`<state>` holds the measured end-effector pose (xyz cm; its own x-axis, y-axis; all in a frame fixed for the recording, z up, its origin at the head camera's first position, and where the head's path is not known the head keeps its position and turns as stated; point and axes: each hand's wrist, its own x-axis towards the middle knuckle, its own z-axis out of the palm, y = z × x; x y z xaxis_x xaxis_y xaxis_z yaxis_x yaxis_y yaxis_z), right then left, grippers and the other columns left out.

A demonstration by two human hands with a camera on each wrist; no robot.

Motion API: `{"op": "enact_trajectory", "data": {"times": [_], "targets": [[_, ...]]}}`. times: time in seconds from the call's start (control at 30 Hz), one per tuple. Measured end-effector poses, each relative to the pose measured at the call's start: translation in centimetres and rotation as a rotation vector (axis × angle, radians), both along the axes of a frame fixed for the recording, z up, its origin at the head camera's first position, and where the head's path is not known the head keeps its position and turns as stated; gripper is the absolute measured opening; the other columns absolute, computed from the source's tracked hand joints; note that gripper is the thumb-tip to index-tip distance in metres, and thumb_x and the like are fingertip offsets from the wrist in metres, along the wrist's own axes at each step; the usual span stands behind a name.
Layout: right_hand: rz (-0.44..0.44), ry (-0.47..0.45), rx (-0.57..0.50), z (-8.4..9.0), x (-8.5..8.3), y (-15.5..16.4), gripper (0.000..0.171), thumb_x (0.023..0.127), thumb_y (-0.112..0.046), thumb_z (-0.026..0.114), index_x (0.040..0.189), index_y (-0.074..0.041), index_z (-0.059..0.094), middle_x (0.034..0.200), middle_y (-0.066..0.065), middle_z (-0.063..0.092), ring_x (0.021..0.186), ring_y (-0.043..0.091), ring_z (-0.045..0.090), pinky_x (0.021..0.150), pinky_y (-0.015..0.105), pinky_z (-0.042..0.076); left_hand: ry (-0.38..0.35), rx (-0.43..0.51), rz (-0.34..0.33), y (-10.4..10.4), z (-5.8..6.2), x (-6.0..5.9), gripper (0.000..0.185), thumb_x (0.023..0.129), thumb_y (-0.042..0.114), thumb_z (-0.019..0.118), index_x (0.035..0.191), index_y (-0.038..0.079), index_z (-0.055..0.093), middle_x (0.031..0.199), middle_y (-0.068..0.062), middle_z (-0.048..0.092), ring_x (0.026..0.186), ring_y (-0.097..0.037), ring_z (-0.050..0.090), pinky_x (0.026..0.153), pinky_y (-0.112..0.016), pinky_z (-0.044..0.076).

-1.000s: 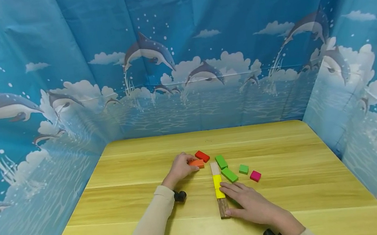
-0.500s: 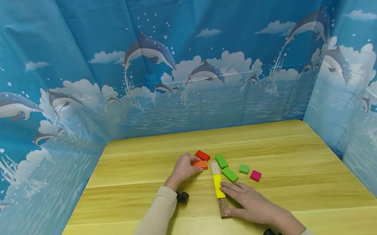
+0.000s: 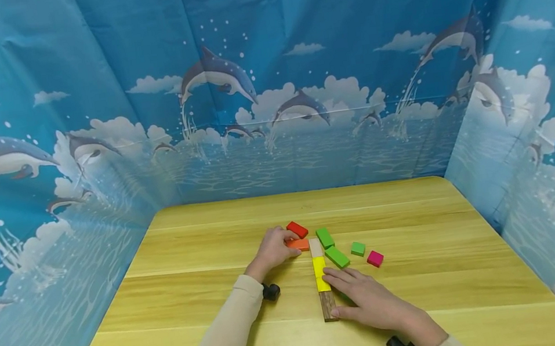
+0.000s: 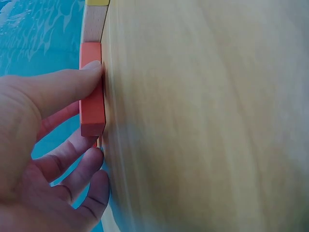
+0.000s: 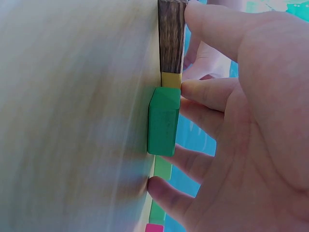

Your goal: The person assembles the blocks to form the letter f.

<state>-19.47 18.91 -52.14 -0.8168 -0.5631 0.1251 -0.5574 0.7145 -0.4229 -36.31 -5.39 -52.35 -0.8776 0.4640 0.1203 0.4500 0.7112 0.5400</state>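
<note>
Left hand: the left hand [image 3: 273, 249] was laid on the table [image 3: 210, 299] with its thumb and fingers pinching the orange block [image 3: 299, 244]; in the left wrist view the thumb [image 4: 67, 87] was pressed on that block's edge.
Orange block: it was lying flat, its end touching the pale wood block [image 3: 316, 247] at the far end of the row.
Row: pale wood block, yellow block [image 3: 320, 272] and dark wood block [image 3: 328, 305] were set end to end.
Right hand: the right hand [image 3: 370, 298] was spread over the near part of the row, thumb against the dark wood block, fingers loosely extended on the yellow block, nothing grasped.
Covered block: a green block [image 5: 163, 126] was seen under the right palm, beside the row.
Loose blocks: a red block [image 3: 297, 229], two long green blocks [image 3: 325, 237] [image 3: 338, 257], a small green block [image 3: 358, 249] and a pink block [image 3: 375, 258] were scattered just beyond.
</note>
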Motion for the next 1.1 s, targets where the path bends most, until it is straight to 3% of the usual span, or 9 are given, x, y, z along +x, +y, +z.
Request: {"op": "enact_trajectory", "data": {"times": [0.33, 0.53, 0.73, 0.93, 1.1], "targets": [[0.005, 0.006, 0.011, -0.2, -0.3, -0.1, 0.074, 0.098, -0.055, 0.059, 0.157, -0.014, 0.039, 0.162, 0.004, 0.032, 0.144, 0.039, 0.032, 0.107, 0.062, 0.034, -0.020, 0.017, 0.000, -0.2, 0.2, 0.4, 0.039, 0.087, 0.029, 0.082, 0.122, 0.015, 0.073, 0.105, -0.001, 0.061, 0.090, -0.018, 0.051, 0.074, -0.033, 0.047], [-0.004, -0.023, -0.018, -0.1, -0.3, 0.1, 0.075, 0.098, -0.054, 0.059, 0.158, -0.015, 0.037, 0.164, 0.003, 0.030, 0.146, 0.036, 0.031, 0.110, 0.061, 0.033, 0.017, 0.003, 0.003, -0.3, 0.6, 1.1, 0.041, 0.088, 0.030, 0.081, 0.125, 0.017, 0.072, 0.109, -0.003, 0.059, 0.095, -0.018, 0.052, 0.078, -0.033, 0.048], [-0.057, -0.047, -0.072, 0.5, -0.4, 0.3, 0.074, 0.097, -0.053, 0.062, 0.157, -0.017, 0.039, 0.163, 0.002, 0.030, 0.146, 0.029, 0.032, 0.110, 0.057, 0.036, 0.082, -0.003, 0.003, -0.2, 1.3, 2.8, 0.040, 0.091, 0.031, 0.078, 0.127, 0.016, 0.071, 0.114, -0.006, 0.059, 0.100, -0.021, 0.049, 0.083, -0.037, 0.045], [-0.120, 0.006, -0.063, 0.6, -0.9, 0.2, 0.063, 0.096, -0.048, 0.066, 0.151, -0.019, 0.050, 0.154, 0.005, 0.044, 0.140, 0.029, 0.042, 0.107, 0.056, 0.040, 0.136, -0.042, -0.008, -0.2, 1.3, 4.7, 0.043, 0.095, 0.035, 0.071, 0.135, 0.018, 0.066, 0.129, -0.004, 0.058, 0.119, -0.025, 0.050, 0.097, -0.049, 0.043], [-0.183, 0.039, -0.062, 1.1, -1.3, 0.5, 0.050, 0.095, -0.041, 0.070, 0.139, -0.019, 0.062, 0.140, 0.000, 0.056, 0.128, 0.024, 0.053, 0.101, 0.051, 0.047, 0.102, -0.043, -0.066, 0.2, 1.4, 6.8, 0.049, 0.097, 0.038, 0.068, 0.143, 0.020, 0.060, 0.148, -0.012, 0.049, 0.138, -0.037, 0.039, 0.105, -0.062, 0.035]]}}
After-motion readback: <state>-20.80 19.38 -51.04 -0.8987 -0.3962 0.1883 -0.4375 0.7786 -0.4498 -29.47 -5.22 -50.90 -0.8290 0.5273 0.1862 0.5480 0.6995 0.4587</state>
